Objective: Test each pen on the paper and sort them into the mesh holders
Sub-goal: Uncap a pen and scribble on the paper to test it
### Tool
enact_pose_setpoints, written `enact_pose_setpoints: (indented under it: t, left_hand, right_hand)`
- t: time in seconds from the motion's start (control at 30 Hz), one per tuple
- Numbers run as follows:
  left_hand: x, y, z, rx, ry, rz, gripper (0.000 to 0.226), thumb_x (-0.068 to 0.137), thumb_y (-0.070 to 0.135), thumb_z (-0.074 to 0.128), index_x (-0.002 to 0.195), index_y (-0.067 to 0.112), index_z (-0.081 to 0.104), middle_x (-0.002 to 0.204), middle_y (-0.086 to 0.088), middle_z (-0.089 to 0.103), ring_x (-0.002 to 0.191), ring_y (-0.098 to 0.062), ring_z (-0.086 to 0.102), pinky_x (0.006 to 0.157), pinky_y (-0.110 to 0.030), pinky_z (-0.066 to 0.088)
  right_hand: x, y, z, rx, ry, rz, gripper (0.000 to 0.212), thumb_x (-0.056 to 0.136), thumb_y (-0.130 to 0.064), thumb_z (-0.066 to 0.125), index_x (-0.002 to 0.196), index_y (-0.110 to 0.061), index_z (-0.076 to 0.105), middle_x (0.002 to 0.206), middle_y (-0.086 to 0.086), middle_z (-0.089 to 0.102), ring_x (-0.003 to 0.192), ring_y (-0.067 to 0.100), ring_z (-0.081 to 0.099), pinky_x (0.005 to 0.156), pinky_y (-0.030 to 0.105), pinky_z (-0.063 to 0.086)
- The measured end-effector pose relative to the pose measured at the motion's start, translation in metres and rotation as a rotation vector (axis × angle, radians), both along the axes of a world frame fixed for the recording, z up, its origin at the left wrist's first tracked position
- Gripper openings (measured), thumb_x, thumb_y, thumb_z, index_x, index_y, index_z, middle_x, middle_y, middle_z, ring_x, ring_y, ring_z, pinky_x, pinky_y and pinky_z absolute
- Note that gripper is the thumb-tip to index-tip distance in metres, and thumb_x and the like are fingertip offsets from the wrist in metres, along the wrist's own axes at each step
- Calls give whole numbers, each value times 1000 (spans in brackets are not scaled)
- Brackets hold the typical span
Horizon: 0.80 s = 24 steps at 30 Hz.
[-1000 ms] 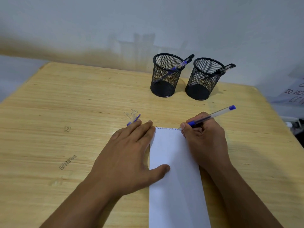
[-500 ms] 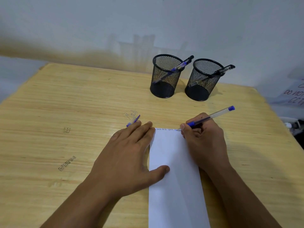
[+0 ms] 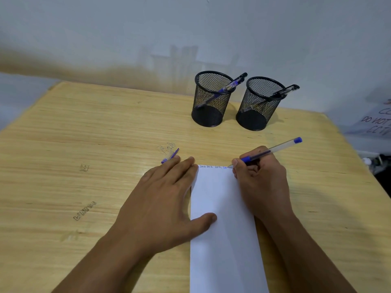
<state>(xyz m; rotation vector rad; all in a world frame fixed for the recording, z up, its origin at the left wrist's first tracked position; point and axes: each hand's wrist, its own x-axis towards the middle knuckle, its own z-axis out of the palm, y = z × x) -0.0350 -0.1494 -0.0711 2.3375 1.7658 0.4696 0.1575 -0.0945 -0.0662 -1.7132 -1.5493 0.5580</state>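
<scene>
A folded white paper [image 3: 220, 218] lies on the wooden table [image 3: 84, 134], with small blue writing along its top edge. My right hand [image 3: 260, 182] grips a clear blue pen [image 3: 273, 150], its tip on the paper's top right corner. My left hand [image 3: 167, 199] lies flat with straight fingers, pressing the paper's left edge, thumb on the sheet. Just beyond my left fingertips lies a pen cap [image 3: 170, 155]. Two black mesh holders stand at the back: the left holder [image 3: 211, 100] has a blue pen in it, the right holder [image 3: 259, 104] a dark pen.
Letters are scratched into the tabletop at the left and near the cap. A wall rises right behind the holders. A printed sign [image 3: 378, 121] sits past the table's right edge.
The pen tip has crept slightly right along the paper's top edge, adding to the writing. My left hand stays put.
</scene>
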Motion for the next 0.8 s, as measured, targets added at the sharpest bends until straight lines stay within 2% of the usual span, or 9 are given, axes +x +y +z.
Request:
enact_pose_setpoints:
  t: [0.17, 0.33, 0.6, 0.8]
  left_hand:
    - [-1, 0, 0, 2, 11, -2, 98, 72, 83, 33, 154, 34, 14, 161, 21, 2, 148, -1, -5, 114, -24, 4]
    - [-1, 0, 0, -1, 14, -3, 98, 72, 84, 32, 154, 35, 12, 161, 22, 0, 148, -1, -7, 115, -24, 3]
    - [0, 0, 0, 6, 21, -5, 98, 72, 84, 31, 154, 34, 12, 162, 21, 1, 148, -2, -6, 114, -24, 2]
    - [0, 1, 0, 8, 11, -4, 99, 71, 84, 32, 154, 33, 15, 162, 20, 3, 148, -2, -4, 114, -24, 4]
  right_hand:
    - [0, 0, -1, -13, -23, 9, 9, 91, -24, 66, 90, -18, 60, 68, -18, 58, 66, 3, 61, 57, 7, 41]
    - [0, 1, -1, -11, 21, -17, 10, 91, -24, 65, 92, -15, 62, 72, -10, 63, 68, 7, 61, 60, 12, 43]
    - [0, 0, 1, -5, 0, -6, 10, 91, -23, 66, 88, -18, 59, 68, -16, 57, 62, 6, 58, 57, 10, 41]
    - [-3, -1, 2, -13, 11, 10, 11, 92, -21, 64, 88, -17, 55, 70, -9, 60, 66, 12, 60, 59, 15, 45]
